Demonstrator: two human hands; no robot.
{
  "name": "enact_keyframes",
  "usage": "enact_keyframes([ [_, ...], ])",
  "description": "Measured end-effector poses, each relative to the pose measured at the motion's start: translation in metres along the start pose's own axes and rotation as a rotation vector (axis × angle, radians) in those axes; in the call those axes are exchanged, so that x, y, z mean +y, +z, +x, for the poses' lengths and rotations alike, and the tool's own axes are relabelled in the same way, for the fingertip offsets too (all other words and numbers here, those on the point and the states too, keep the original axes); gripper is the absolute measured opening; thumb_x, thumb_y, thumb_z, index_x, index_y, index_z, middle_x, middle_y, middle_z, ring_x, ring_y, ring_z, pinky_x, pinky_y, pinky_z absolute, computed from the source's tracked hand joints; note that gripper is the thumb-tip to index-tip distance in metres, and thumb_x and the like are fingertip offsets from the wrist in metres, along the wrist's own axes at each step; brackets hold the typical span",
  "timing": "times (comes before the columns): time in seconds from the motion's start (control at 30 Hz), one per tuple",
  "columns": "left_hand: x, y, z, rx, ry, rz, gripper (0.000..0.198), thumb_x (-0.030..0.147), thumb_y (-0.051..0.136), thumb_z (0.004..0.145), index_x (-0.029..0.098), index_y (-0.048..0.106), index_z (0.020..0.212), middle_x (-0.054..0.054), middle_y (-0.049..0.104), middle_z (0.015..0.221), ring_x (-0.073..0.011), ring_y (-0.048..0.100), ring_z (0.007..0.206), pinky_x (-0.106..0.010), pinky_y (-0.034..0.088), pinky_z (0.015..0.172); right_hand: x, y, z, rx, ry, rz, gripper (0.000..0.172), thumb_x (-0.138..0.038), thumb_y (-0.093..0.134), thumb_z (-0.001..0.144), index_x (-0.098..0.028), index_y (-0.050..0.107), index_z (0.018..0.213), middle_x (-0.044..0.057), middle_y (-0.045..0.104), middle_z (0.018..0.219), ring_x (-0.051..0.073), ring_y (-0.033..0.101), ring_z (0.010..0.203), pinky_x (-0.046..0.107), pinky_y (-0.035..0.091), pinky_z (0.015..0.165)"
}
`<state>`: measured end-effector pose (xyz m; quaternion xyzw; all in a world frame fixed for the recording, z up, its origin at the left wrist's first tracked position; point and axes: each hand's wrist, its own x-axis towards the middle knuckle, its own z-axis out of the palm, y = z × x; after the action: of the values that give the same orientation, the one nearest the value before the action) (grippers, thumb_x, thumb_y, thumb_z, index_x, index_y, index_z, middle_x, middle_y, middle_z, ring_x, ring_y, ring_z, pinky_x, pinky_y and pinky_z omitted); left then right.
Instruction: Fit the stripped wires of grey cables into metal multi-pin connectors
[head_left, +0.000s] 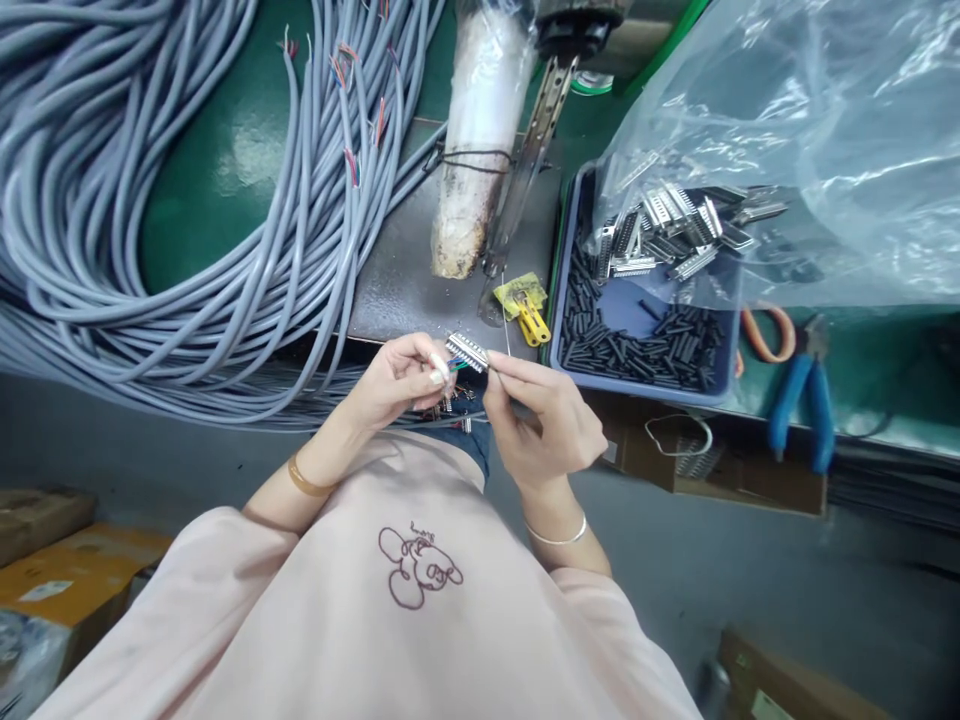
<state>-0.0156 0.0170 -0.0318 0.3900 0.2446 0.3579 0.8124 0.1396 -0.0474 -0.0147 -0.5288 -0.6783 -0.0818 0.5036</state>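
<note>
A silver multi-pin connector (466, 352) is held between my two hands at the table's front edge. My left hand (403, 378) pinches thin coloured wires (456, 364) that meet the connector's lower left side. My right hand (541, 408) grips the connector's right end between thumb and fingers. Just beyond the connector, a soldering iron (534, 150) points down beside a whitish wrapped roll (480, 140). A thin strand of wire (505, 315) runs down from the iron's tip towards my right hand. A yellow clip-like tool (531, 318) lies right of the tip.
Grey cables (300, 240) with stripped ends cover the left side. A blue tray (645, 392) holds black sleeves (600, 335) and metal connectors (675, 225). Plastic film (825, 130) overhangs it. Blue-handled cutters (802, 400) and orange-handled scissors (780, 335) lie at right, above a cardboard box (787, 480).
</note>
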Motion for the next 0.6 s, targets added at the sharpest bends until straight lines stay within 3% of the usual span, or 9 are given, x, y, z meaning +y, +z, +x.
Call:
enact_keyframes([
  [0.23, 0.009, 0.022, 0.006, 0.302, 0.177, 0.262, 0.033, 0.036, 0.083, 0.076, 0.018, 0.055, 0.074, 0.005, 0.058, 0.063, -0.0035, 0.052, 0.043, -0.015, 0.043, 0.040, 0.008, 0.006, 0.003, -0.034, 0.069, -0.006, 0.014, -0.011, 0.069, 0.090, -0.023, 0.064, 0.095, 0.002, 0.081, 0.096, 0.014, 0.079, 0.084, 0.026, 0.064, 0.076],
  [0.4, 0.011, 0.030, 0.012, 0.386, 0.280, 0.347, 0.022, 0.022, 0.077, 0.076, 0.016, 0.057, 0.071, 0.002, 0.062, 0.076, -0.0009, 0.051, 0.046, -0.014, 0.045, 0.042, 0.010, 0.008, 0.007, -0.038, 0.090, 0.025, 0.013, -0.011, 0.068, 0.090, -0.023, 0.063, 0.091, 0.002, 0.080, 0.095, 0.015, 0.078, 0.087, 0.028, 0.063, 0.078],
  [0.6, 0.014, 0.032, 0.015, 0.419, 0.308, 0.383, 0.018, 0.019, 0.077, 0.072, 0.015, 0.059, 0.070, 0.002, 0.064, 0.079, -0.0015, 0.051, 0.053, -0.015, 0.046, 0.049, 0.011, 0.010, 0.016, -0.019, 0.090, 0.044, 0.014, -0.011, 0.069, 0.088, -0.023, 0.062, 0.088, 0.001, 0.080, 0.093, 0.014, 0.077, 0.085, 0.028, 0.062, 0.077],
])
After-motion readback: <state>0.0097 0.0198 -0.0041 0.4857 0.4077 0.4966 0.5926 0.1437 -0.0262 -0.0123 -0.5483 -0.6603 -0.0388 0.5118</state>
